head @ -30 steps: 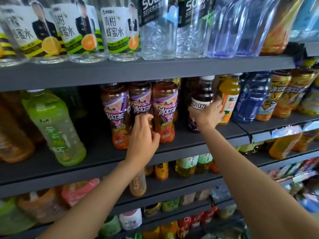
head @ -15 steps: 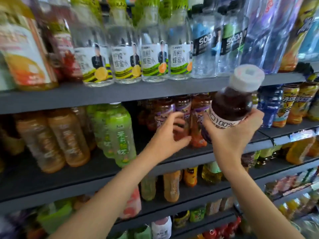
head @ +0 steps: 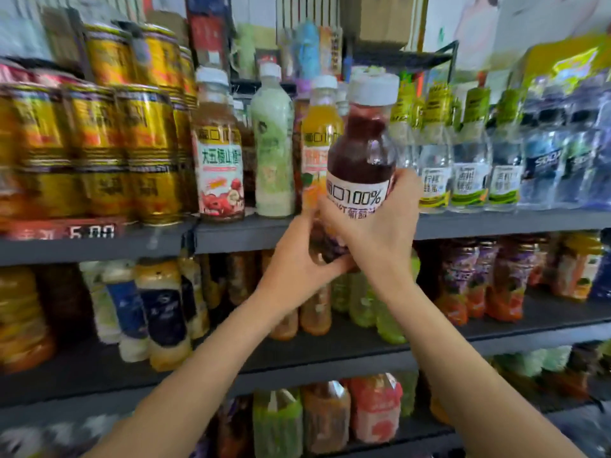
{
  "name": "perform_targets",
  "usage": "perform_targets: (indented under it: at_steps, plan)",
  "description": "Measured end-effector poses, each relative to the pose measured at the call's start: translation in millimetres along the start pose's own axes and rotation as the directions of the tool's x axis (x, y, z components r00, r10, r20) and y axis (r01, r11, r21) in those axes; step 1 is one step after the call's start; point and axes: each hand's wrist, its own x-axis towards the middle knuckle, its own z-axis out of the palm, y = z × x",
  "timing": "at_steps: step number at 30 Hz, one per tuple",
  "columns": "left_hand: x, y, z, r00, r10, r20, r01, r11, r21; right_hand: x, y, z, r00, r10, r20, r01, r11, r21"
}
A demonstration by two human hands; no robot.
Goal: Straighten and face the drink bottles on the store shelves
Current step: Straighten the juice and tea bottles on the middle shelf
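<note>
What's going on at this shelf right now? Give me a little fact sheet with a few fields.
place: store drink shelves, several levels
held item: dark juice bottle with a white cap, label facing the camera
right hand: wrapped round the bottle's label
left hand: holds the bottle's lower part
bottle position: lifted in front of the upper shelf, upright, not set down
neighbours behind: orange juice bottle, pale green bottle, red-label bottle
far left: gold cans
image quality: blurred at the edges

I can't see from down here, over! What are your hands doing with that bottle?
Left hand and right hand both grip the dark juice bottle, upright, label facing out. Held off the shelf. Orange juice bottle right behind it.
</note>
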Motion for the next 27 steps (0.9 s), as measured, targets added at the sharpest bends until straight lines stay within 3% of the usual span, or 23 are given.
perform_targets:
  at_steps: [3,8,12,20,27]
  plan:
    - [4,-3,-28,0.999,-0.030,-0.022,0.030,1.000,0.000,12,-11,13,0.999,-0.033,0.028,0.035,0.998,-0.055]
    - [24,-4,-51,0.995,-0.072,-0.065,0.080,0.988,0.129,50,-5,7,0.999,-0.015,-0.042,0.009,0.990,-0.142]
    - [51,-5,-48,0.987,-0.131,-0.098,0.151,0.961,0.231,77,17,6,0.995,0.101,0.023,-0.093,0.970,-0.225]
    - [85,-8,-15,0.980,-0.122,-0.155,0.169,0.923,0.346,88,32,17,0.982,0.148,0.116,-0.089,0.908,-0.409]
    - [99,-14,14,0.945,-0.094,-0.314,0.268,0.773,0.575,62,47,18,0.998,0.049,0.050,-0.021,0.891,-0.454]
